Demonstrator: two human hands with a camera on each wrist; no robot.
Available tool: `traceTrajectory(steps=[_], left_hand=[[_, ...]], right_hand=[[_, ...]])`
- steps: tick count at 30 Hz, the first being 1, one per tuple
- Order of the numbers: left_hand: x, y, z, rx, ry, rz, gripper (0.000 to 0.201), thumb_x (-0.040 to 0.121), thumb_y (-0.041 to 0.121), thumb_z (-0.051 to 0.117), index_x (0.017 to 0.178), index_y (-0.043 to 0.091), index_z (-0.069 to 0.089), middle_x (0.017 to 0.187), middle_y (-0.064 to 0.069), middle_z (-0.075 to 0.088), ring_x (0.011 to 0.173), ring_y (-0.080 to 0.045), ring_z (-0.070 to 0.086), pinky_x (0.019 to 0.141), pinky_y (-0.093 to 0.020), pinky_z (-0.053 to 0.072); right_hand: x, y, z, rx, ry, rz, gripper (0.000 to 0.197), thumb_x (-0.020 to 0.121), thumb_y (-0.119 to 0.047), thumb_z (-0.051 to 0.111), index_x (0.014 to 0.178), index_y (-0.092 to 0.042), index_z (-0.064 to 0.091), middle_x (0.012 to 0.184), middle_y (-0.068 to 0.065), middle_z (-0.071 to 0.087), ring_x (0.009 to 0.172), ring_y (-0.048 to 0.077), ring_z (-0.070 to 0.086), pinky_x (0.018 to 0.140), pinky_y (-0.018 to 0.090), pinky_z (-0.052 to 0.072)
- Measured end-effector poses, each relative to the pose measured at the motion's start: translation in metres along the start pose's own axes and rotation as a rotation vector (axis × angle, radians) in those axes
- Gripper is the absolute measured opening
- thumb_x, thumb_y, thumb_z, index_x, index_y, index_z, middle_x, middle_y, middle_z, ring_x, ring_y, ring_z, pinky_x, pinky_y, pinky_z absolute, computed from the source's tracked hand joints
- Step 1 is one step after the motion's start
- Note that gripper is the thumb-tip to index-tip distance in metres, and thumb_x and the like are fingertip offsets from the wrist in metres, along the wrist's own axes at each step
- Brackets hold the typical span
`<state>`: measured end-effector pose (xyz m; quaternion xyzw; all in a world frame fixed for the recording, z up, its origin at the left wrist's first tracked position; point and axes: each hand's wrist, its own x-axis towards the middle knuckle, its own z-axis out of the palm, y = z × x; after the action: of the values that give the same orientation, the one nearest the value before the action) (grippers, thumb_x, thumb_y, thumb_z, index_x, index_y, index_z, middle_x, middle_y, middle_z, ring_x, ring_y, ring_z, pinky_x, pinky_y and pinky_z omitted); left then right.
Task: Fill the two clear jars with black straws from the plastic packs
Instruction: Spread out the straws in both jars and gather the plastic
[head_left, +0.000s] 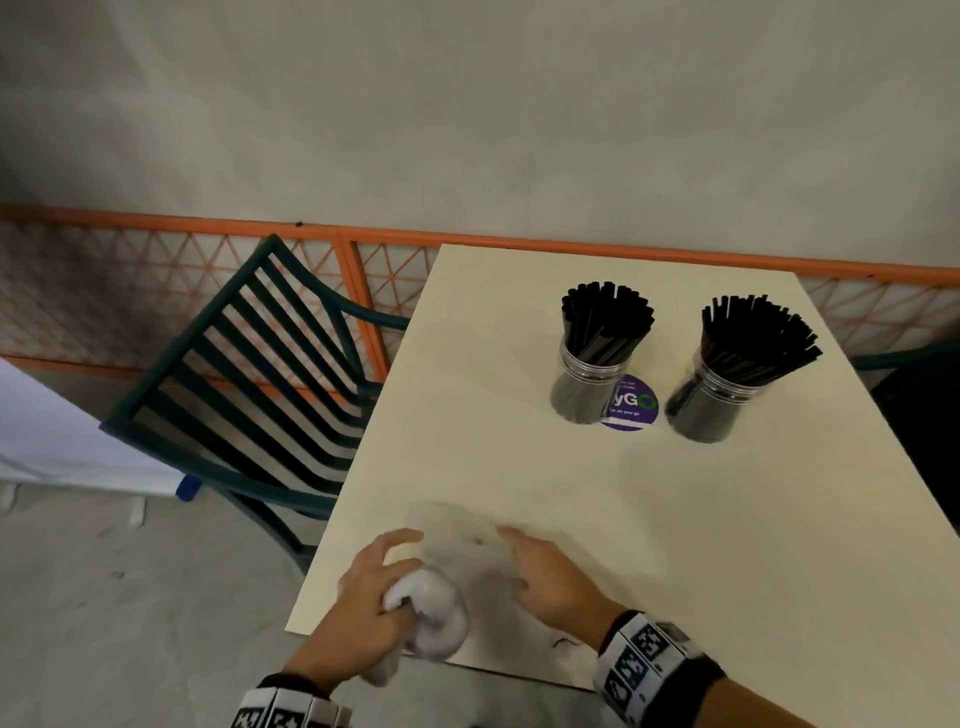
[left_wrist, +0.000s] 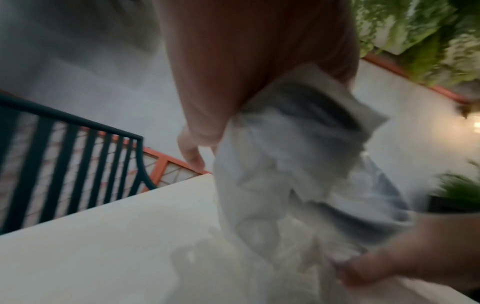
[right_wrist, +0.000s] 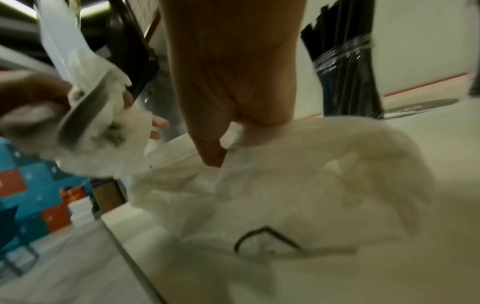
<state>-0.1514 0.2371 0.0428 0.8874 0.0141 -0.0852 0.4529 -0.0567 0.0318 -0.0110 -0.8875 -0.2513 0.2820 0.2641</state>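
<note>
Two clear round jars stand at the far right of the cream worktop (head_left: 519, 467). The left jar (head_left: 584, 387) and the right jar (head_left: 709, 402) are both packed full of thin black straws (head_left: 605, 317). A round purple sticker (head_left: 631, 402) lies flat between them.

At the near edge, the person's left hand (head_left: 371, 592) has its grip curled tight around one scrunched-up clear plastic pack (head_left: 434, 616). The right hand (head_left: 550, 574) sits just beside it, on a second thin clear plastic pack (head_left: 457, 525) lying flat on the worktop.

The head view is too blurry there to show the fingers. The right wrist view shows more: the right hand's fingertips (right_wrist: 211, 158) pinch that flat pack. It also shows a thin black outline mark (right_wrist: 267, 238) on the plastic. One dark green slatted chair (head_left: 249, 384) stands to the left.
</note>
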Motion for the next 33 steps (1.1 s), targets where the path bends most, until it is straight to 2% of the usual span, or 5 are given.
traceTrajectory(steps=[4, 8, 16, 26, 33], left_hand=[[0.019, 0.017, 0.011, 0.169, -0.293, 0.040, 0.032, 0.053, 0.052, 0.044, 0.079, 0.047, 0.062, 0.142, 0.024, -0.015, 0.136, -0.002, -0.013, 0.116, -0.036, -0.001], [0.032, 0.038, 0.032, -0.053, -0.501, 0.173, 0.055, 0.069, 0.020, 0.058, 0.091, 0.070, 0.051, 0.131, 0.014, 0.035, 0.121, 0.017, 0.032, 0.094, 0.001, 0.026], [0.032, 0.086, 0.115, -0.212, -0.573, 0.167, 0.042, 0.085, 0.026, 0.053, 0.104, 0.056, 0.031, 0.126, 0.015, 0.038, 0.119, -0.002, 0.040, 0.088, 0.001, 0.030], [-0.006, 0.146, 0.249, -0.104, -1.056, 0.137, 0.039, 0.092, 0.021, 0.043, 0.124, 0.040, 0.031, 0.113, 0.019, 0.046, 0.096, 0.010, 0.047, 0.074, 0.003, 0.035], [-0.027, 0.167, 0.357, 0.011, -1.235, -0.146, 0.058, 0.073, 0.033, 0.063, 0.124, 0.031, 0.035, 0.129, -0.006, 0.049, 0.113, -0.017, 0.052, 0.100, -0.036, 0.044]], right_hand=[[-0.023, -0.009, -0.015, 0.240, 0.113, -0.134, 0.052, 0.067, -0.038, 0.048, 0.108, -0.011, 0.067, 0.090, -0.001, 0.053, 0.082, 0.008, 0.051, 0.067, 0.008, 0.033], [-0.056, -0.013, -0.023, 0.688, 0.329, -0.128, 0.026, 0.064, -0.032, 0.055, 0.088, -0.021, 0.055, 0.079, -0.005, 0.050, 0.069, 0.007, 0.047, 0.067, 0.017, 0.038], [-0.148, -0.004, -0.006, 0.875, 0.962, 0.095, 0.029, 0.078, -0.038, 0.059, 0.099, -0.017, 0.057, 0.095, 0.003, 0.064, 0.092, 0.021, 0.063, 0.081, 0.037, 0.053], [-0.283, 0.043, 0.078, 0.589, 0.851, 0.510, 0.114, 0.056, -0.074, 0.068, 0.139, -0.051, -0.006, 0.138, -0.028, -0.008, 0.132, -0.011, 0.012, 0.101, -0.004, 0.017], [-0.356, 0.123, 0.105, 0.797, 0.907, 0.642, 0.060, 0.080, -0.023, 0.069, 0.120, -0.043, 0.029, 0.122, -0.024, 0.041, 0.109, -0.020, 0.043, 0.087, -0.003, 0.033]])
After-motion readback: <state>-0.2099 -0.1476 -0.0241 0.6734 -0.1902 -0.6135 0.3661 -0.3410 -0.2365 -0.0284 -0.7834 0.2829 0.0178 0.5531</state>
